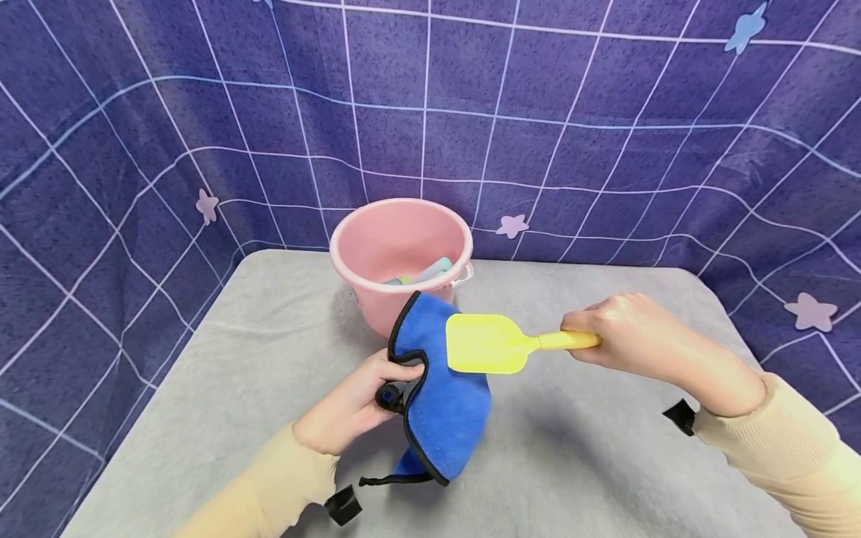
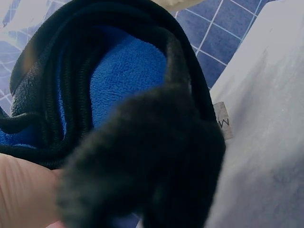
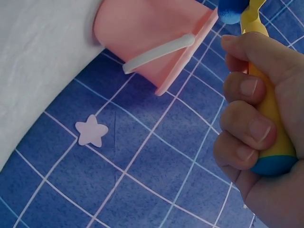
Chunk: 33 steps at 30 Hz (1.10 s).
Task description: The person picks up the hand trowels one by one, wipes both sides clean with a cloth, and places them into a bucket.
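My left hand (image 1: pixel 359 396) grips the edge of a blue towelling cloth (image 1: pixel 447 403) with black trim, its thumb lying over the edge. The cloth hangs in a curved, doubled shape. A tag (image 2: pixel 223 120) with the letter M sticks out from its trim in the left wrist view. In my right hand (image 1: pixel 625 329) is the handle of a yellow paddle-headed brush (image 1: pixel 486 344), fingers wrapped around it. The brush's flat head lies over the cloth's upper right part. Its underside is hidden. The handle's end is teal (image 3: pixel 274 165).
Just behind the cloth stands a pink bucket (image 1: pixel 363 291) with a white handle (image 3: pixel 159 54). Partly visible inside it are grey and teal-tipped items (image 1: pixel 433 270). Grey fabric (image 1: pixel 269 351) covers the table, and a purple-blue gridded curtain (image 1: pixel 538 90) with stars hangs behind.
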Each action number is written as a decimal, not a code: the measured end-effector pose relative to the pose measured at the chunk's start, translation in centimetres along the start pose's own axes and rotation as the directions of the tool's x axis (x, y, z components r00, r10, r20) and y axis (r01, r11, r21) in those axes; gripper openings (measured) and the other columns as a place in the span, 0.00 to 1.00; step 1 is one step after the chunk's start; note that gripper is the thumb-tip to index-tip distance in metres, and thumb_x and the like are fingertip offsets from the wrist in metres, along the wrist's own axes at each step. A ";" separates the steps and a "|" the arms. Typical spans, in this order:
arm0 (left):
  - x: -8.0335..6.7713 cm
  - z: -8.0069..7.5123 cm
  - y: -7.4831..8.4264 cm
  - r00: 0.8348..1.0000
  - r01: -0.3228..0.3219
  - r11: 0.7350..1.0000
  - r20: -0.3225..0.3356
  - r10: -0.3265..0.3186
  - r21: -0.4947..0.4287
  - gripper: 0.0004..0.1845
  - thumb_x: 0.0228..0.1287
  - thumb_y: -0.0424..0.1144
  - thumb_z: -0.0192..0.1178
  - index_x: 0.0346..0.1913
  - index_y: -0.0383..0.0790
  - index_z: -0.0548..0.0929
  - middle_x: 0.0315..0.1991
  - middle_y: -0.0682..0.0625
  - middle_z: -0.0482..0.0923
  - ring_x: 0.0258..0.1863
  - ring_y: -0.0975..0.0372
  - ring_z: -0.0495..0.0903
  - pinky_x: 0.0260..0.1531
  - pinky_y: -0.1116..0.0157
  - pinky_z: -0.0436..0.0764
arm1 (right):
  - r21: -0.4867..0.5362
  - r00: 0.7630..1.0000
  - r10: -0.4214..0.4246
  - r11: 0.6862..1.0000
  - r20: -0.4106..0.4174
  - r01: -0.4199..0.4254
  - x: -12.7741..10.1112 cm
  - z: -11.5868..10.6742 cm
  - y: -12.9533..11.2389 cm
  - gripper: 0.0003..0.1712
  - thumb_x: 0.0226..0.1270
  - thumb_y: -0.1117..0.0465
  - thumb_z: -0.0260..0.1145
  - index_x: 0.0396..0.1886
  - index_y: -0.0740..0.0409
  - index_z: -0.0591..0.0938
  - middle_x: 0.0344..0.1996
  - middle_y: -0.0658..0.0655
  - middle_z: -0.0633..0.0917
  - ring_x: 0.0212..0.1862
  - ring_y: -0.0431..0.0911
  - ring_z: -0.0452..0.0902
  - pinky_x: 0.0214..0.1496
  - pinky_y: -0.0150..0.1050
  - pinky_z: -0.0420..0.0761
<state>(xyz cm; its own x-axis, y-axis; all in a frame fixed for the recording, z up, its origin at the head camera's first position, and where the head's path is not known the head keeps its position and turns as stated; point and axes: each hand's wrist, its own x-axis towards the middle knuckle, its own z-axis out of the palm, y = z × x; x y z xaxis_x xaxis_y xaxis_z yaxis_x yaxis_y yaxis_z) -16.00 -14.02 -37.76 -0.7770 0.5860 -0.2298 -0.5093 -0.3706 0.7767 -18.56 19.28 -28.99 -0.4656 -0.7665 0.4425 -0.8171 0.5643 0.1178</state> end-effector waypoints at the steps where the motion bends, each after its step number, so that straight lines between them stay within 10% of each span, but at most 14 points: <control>1: -0.1 -0.1 0.0 1.000 0.003 1.000 -0.007 -0.003 0.002 0.16 0.63 0.28 0.53 0.53 0.37 0.64 0.43 0.50 0.76 0.42 0.62 0.80 0.43 0.66 0.79 | -0.001 1.000 0.000 1.000 0.002 0.000 0.0 0.0 0.0 0.19 0.36 0.66 0.66 0.14 0.40 0.65 0.13 0.35 0.57 0.17 0.29 0.48 0.16 0.26 0.52; 33: -4.1 -3.7 -0.4 0.989 -0.033 0.998 -0.145 0.024 -0.057 0.17 0.61 0.29 0.58 0.48 0.41 0.63 0.38 0.53 0.76 0.37 0.65 0.80 0.38 0.69 0.79 | -0.031 0.999 0.029 0.999 0.031 -0.028 -1.3 -0.1 0.3 0.20 0.38 0.64 0.67 0.14 0.40 0.64 0.13 0.35 0.55 0.17 0.29 0.47 0.16 0.26 0.53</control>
<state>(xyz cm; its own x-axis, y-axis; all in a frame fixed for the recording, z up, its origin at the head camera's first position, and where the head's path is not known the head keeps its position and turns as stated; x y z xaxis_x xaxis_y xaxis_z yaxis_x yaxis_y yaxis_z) -13.93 -18.93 -39.28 -0.8345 0.4663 -0.2936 -0.5039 -0.4302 0.7490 -18.20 20.49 -29.42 -0.4993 -0.7591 0.4177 -0.7928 0.5948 0.1332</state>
